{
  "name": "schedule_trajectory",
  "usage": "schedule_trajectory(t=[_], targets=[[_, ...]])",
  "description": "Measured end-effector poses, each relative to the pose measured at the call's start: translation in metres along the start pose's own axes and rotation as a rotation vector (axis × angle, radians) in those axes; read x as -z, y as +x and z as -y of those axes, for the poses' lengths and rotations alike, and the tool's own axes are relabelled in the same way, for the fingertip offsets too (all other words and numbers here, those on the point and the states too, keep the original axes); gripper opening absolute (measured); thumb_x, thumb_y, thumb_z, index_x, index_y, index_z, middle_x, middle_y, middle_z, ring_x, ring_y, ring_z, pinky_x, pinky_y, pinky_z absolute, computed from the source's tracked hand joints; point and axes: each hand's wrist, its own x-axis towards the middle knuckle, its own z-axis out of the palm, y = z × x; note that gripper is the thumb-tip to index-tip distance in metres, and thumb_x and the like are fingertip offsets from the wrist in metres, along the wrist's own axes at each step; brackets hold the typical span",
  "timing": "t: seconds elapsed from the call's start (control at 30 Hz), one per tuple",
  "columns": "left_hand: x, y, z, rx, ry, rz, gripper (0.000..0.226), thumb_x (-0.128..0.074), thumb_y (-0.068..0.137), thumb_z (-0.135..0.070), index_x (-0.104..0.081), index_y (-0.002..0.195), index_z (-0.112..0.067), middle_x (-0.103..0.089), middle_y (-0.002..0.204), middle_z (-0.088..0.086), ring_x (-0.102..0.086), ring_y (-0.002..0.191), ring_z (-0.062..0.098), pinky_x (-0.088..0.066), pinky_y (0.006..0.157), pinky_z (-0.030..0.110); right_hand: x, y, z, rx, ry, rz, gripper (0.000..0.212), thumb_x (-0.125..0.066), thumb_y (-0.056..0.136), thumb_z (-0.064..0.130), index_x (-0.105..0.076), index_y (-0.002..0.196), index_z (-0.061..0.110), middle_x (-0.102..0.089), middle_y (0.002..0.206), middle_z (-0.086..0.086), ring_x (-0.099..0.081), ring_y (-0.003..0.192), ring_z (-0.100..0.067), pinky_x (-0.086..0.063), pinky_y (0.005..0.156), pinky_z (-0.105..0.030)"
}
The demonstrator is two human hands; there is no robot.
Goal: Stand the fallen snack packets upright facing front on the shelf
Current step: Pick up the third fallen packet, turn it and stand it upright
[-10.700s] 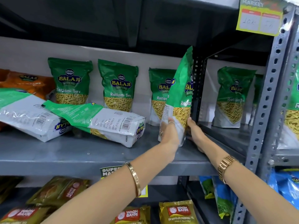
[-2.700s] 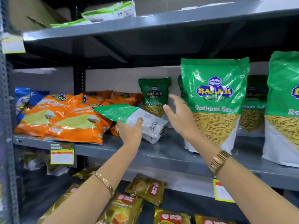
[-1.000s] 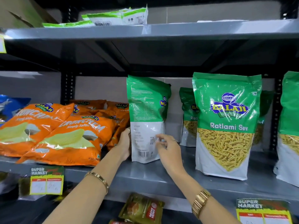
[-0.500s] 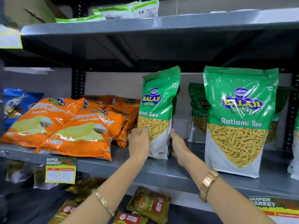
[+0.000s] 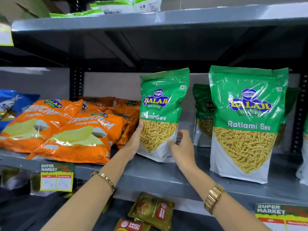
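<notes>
A green Ratlami Sev packet [image 5: 162, 105] stands upright on the grey shelf [image 5: 158, 175], its printed front facing me. My left hand [image 5: 135, 140] presses flat against its lower left edge. My right hand [image 5: 182, 147] cups its lower right corner, thumb on the front. A second, larger-looking Ratlami Sev packet [image 5: 246, 124] stands upright to the right, with more green packets [image 5: 202, 114] upright behind it.
Orange Crunchem chip packets [image 5: 78, 132] lie leaning in a pile to the left, touching the held packet's side. Blue packets [image 5: 11, 104] sit at far left. Green packets [image 5: 126, 5] lie flat on the upper shelf. Tea packets [image 5: 150, 212] lie on the shelf below.
The packet was lying flat, was lifted upright with its back showing, then turned so its front faces me. Both hands have stayed on its lower sides.
</notes>
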Motion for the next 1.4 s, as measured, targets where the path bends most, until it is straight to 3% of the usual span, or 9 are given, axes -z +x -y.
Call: schedule_trajectory(t=[0.13, 0.27, 0.5, 0.63, 0.8, 0.97, 1.1, 1.23, 1.4], targets=[[-0.002, 0.003, 0.008, -0.026, 0.149, 0.019, 0.108, -0.039, 0.068, -0.084, -0.032, 0.142, -0.006, -0.042, 0.146, 0.006, -0.041, 0.132, 0.022, -0.029, 0.113, 0.035, -0.001, 0.005, -0.001, -0.071, -0.181, 0.047, 0.032, -0.034, 0.098, 0.013, -0.038, 0.129, 0.007, -0.056, 0.12, -0.022, -0.055, 0.106, -0.034, -0.034, 0.072, -0.03], [-0.002, 0.001, 0.013, -0.035, 0.272, -0.025, 0.071, -0.034, 0.093, -0.053, -0.02, 0.141, -0.002, -0.034, 0.145, 0.013, -0.036, 0.134, 0.027, -0.028, 0.108, 0.034, -0.005, 0.012, -0.007, -0.239, -0.203, 0.142, 0.041, -0.024, 0.099, 0.013, -0.031, 0.14, 0.01, -0.046, 0.138, -0.018, -0.046, 0.123, -0.035, -0.036, 0.081, -0.031], [0.004, 0.0, 0.017, -0.031, 0.367, 0.041, 0.067, -0.029, 0.091, -0.058, -0.02, 0.133, -0.007, -0.035, 0.131, 0.006, -0.039, 0.128, 0.026, -0.029, 0.11, 0.038, -0.002, 0.014, -0.009, -0.356, -0.079, 0.264, 0.049, -0.025, 0.098, 0.019, -0.021, 0.148, 0.021, -0.034, 0.152, -0.007, -0.035, 0.136, -0.03, -0.032, 0.106, -0.037], [0.007, -0.008, 0.014, -0.042, 0.434, 0.035, 0.064, -0.027, 0.093, -0.055, -0.021, 0.133, -0.005, -0.031, 0.118, 0.002, -0.036, 0.11, 0.018, -0.028, 0.105, 0.033, 0.004, 0.012, -0.005, -0.395, -0.029, 0.296, 0.051, -0.029, 0.099, 0.024, -0.017, 0.148, 0.022, -0.033, 0.152, -0.006, -0.037, 0.134, -0.029, -0.032, 0.107, -0.038], [0.015, -0.016, 0.015, -0.043, 0.41, 0.084, 0.056, -0.027, 0.092, -0.057, -0.023, 0.126, -0.013, -0.032, 0.121, -0.002, -0.036, 0.116, 0.015, -0.026, 0.097, 0.028, 0.012, 0.0, -0.004, -0.377, -0.041, 0.334, 0.052, -0.033, 0.098, 0.03, -0.015, 0.147, 0.023, -0.033, 0.151, -0.006, -0.038, 0.132, -0.03, -0.034, 0.107, -0.038], [0.021, -0.026, 0.02, -0.08, 0.35, 0.09, 0.041, -0.029, 0.092, -0.055, -0.023, 0.114, -0.021, -0.035, 0.121, -0.003, -0.038, 0.117, 0.013, -0.028, 0.112, 0.035, 0.022, -0.017, 0.0, -0.328, -0.058, 0.335, 0.051, -0.034, 0.098, 0.031, -0.018, 0.145, 0.023, -0.038, 0.148, -0.006, -0.041, 0.128, -0.029, -0.036, 0.094, -0.034], [0.025, -0.036, 0.02, -0.104, 0.338, 0.105, 0.052, -0.027, 0.09, -0.06, -0.023, 0.125, -0.022, -0.032, 0.126, -0.006, -0.034, 0.132, 0.016, -0.024, 0.117, 0.043, 0.028, -0.03, 0.006, -0.299, -0.028, 0.33, 0.051, -0.035, 0.098, 0.03, -0.018, 0.146, 0.024, -0.036, 0.15, -0.004, -0.04, 0.13, -0.027, -0.036, 0.097, -0.035], [0.025, -0.044, 0.017, -0.085, 0.34, 0.107, 0.073, -0.026, 0.087, -0.066, -0.015, 0.139, -0.016, -0.029, 0.141, -0.005, -0.031, 0.138, 0.02, -0.022, 0.118, 0.044, 0.03, -0.037, 0.009, -0.228, -0.055, 0.32, 0.047, -0.035, 0.098, 0.028, -0.025, 0.144, 0.022, -0.04, 0.148, -0.003, -0.046, 0.116, -0.022, -0.036, 0.089, -0.03], [0.023, -0.05, 0.013, -0.067, 0.234, 0.095, 0.097, -0.034, 0.072, -0.078, -0.012, 0.146, -0.017, -0.029, 0.15, -0.001, -0.032, 0.139, 0.02, -0.024, 0.118, 0.043, 0.03, -0.041, 0.017, -0.183, -0.063, 0.247, 0.053, -0.042, 0.095, 0.032, -0.028, 0.144, 0.019, -0.04, 0.148, -0.007, -0.039, 0.133, -0.027, -0.036, 0.104, -0.038]])
